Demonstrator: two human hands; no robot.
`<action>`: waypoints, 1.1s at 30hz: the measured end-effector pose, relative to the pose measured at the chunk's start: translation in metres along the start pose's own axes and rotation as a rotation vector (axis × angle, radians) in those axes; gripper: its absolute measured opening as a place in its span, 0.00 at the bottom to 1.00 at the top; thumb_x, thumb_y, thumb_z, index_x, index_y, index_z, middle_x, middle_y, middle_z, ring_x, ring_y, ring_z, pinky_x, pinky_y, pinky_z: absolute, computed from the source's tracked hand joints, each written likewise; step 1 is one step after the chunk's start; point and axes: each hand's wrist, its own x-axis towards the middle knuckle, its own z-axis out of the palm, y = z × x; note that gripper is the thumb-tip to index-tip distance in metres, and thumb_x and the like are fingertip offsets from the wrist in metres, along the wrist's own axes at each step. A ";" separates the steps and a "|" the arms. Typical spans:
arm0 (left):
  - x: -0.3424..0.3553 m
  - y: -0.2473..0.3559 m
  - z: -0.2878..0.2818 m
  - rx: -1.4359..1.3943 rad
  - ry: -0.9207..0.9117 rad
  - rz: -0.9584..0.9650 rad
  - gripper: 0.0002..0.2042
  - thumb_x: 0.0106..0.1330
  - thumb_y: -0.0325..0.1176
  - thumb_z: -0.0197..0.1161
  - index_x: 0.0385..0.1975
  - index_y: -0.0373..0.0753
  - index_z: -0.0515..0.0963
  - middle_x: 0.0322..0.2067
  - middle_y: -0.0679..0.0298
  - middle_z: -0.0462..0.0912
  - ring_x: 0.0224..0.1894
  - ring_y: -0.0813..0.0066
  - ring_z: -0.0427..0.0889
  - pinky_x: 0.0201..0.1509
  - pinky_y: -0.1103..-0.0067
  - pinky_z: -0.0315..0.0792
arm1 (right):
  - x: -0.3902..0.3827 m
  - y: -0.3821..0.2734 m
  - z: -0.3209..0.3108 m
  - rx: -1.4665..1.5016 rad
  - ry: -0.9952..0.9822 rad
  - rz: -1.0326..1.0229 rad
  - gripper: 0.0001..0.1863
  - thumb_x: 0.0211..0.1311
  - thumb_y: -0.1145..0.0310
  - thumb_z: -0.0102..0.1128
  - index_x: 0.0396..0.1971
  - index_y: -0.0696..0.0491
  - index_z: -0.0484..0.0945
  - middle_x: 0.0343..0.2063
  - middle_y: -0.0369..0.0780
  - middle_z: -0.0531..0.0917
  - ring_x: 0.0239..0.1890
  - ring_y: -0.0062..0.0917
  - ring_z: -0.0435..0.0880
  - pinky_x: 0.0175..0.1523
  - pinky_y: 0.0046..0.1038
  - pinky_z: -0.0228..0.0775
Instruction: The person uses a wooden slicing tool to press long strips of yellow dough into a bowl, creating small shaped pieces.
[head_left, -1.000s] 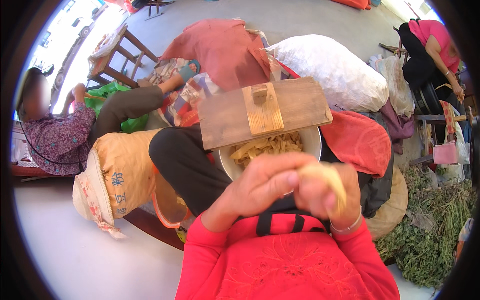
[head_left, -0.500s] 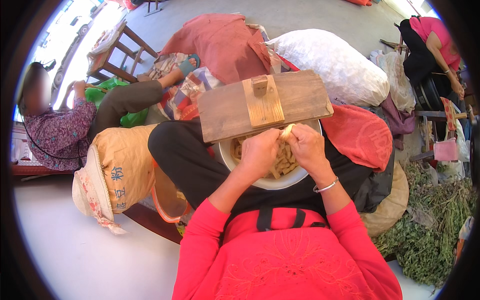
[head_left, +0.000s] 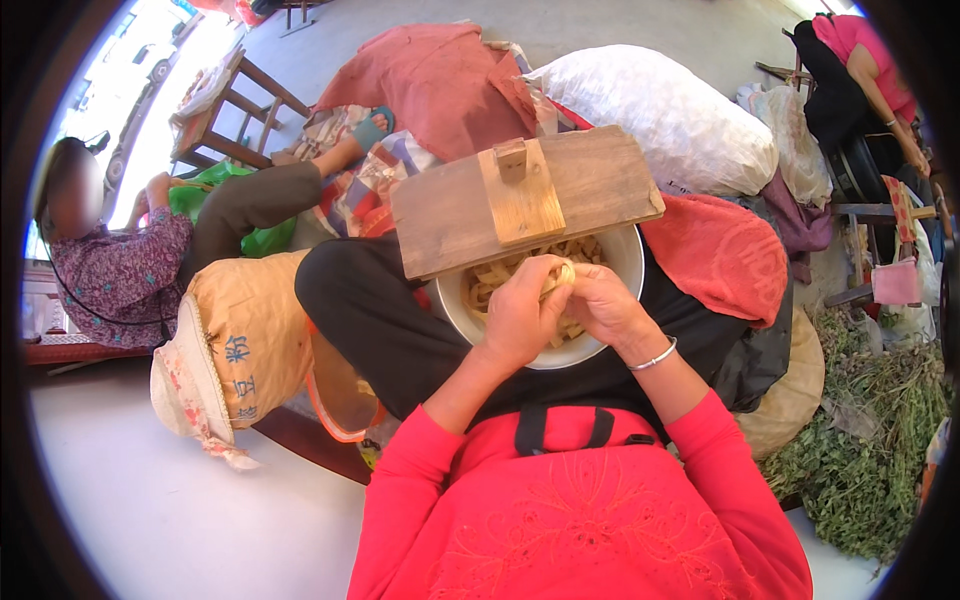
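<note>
In front of me, my left hand and my right hand meet over a white basin on my lap. Between their fingers is a pale yellow strip, bent into a loop or knot; both hands pinch it. A bracelet circles my right wrist. Many similar tan strips lie in the basin, partly hidden by my hands. Across its far side rests a wooden board with a lighter crosspiece and a small block, tilted slightly.
A red cloth lies right of the basin. A tan sack stands at left, near a seated person. Beyond the board are a white sack and reddish cloth. Dried green plants heap at right; another person bends at upper right.
The strip, drawn tight between my fingertips before, now forms a more open loop. My left hand has turned and moved right; my right hand has dropped slightly lower.
</note>
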 end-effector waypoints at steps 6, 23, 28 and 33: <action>0.031 0.000 -0.014 0.052 -0.205 -0.208 0.10 0.65 0.34 0.57 0.38 0.33 0.73 0.30 0.48 0.79 0.33 0.53 0.80 0.38 0.68 0.73 | 0.009 -0.009 0.017 -1.094 0.256 -0.748 0.06 0.55 0.81 0.57 0.32 0.61 0.80 0.47 0.41 0.76 0.46 0.28 0.75 0.51 0.27 0.67; 0.000 -0.019 -0.042 0.178 0.050 0.070 0.04 0.62 0.28 0.62 0.33 0.37 0.75 0.24 0.58 0.77 0.23 0.60 0.77 0.27 0.73 0.70 | 0.006 -0.051 0.013 -0.676 0.209 -0.658 0.26 0.61 0.64 0.62 0.59 0.52 0.69 0.58 0.38 0.68 0.53 0.23 0.70 0.55 0.26 0.67; 0.025 -0.010 -0.050 0.331 -0.070 0.256 0.05 0.60 0.30 0.63 0.32 0.39 0.75 0.23 0.60 0.77 0.28 0.56 0.79 0.28 0.69 0.70 | 0.008 -0.080 0.024 -1.135 0.068 -0.488 0.20 0.63 0.63 0.61 0.50 0.59 0.76 0.46 0.37 0.78 0.48 0.21 0.75 0.54 0.26 0.68; 0.035 -0.019 -0.042 0.003 -0.150 0.010 0.03 0.64 0.27 0.61 0.33 0.37 0.75 0.25 0.65 0.78 0.24 0.72 0.76 0.29 0.79 0.69 | 0.014 -0.086 0.029 -0.791 -0.016 -0.016 0.08 0.61 0.72 0.61 0.38 0.58 0.80 0.27 0.33 0.81 0.26 0.14 0.78 0.34 0.18 0.71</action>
